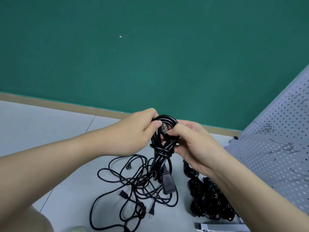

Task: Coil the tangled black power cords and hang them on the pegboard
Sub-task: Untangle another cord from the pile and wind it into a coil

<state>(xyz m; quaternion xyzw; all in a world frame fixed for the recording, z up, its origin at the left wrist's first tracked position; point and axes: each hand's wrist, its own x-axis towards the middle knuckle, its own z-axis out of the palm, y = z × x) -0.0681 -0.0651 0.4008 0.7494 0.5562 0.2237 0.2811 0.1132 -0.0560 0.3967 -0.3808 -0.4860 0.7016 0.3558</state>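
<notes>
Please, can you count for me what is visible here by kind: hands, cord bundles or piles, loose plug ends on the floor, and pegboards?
Hands: 2, left hand and right hand, both gripping the coiled cord
Cord bundles or piles: 3, the coiled cord, the tangled pile, the dark heap
Loose plug ends: 3
Pegboards: 1
Total: 9
</notes>
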